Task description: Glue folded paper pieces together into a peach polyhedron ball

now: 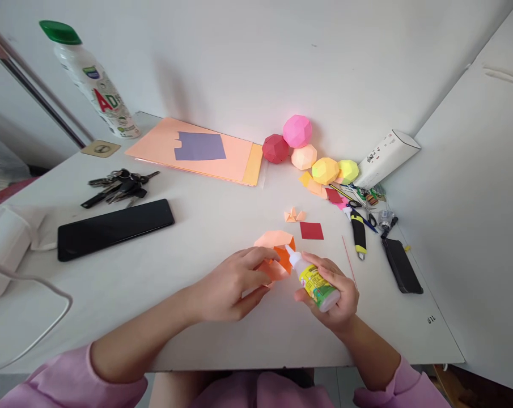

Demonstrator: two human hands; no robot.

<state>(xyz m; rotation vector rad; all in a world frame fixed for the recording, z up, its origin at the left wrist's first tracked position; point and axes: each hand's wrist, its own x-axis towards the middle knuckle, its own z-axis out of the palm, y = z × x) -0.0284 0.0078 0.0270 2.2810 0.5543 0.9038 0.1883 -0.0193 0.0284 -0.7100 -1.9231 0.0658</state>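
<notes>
— What have we got near the front edge of the white desk (205, 226)?

— Our left hand (233, 283) pinching a half-built peach and orange folded-paper shape (276, 255), fingers pressed together on its side; our right hand (335, 292) wrapped around a small white glue bottle with a yellow-green label (313, 279), nozzle touching the orange flap.

— And doing it well?

— A small dot only, we'd judge — hold the paper steady, squeeze gently. Finished paper balls (297, 131) sit along the back edge.
</notes>
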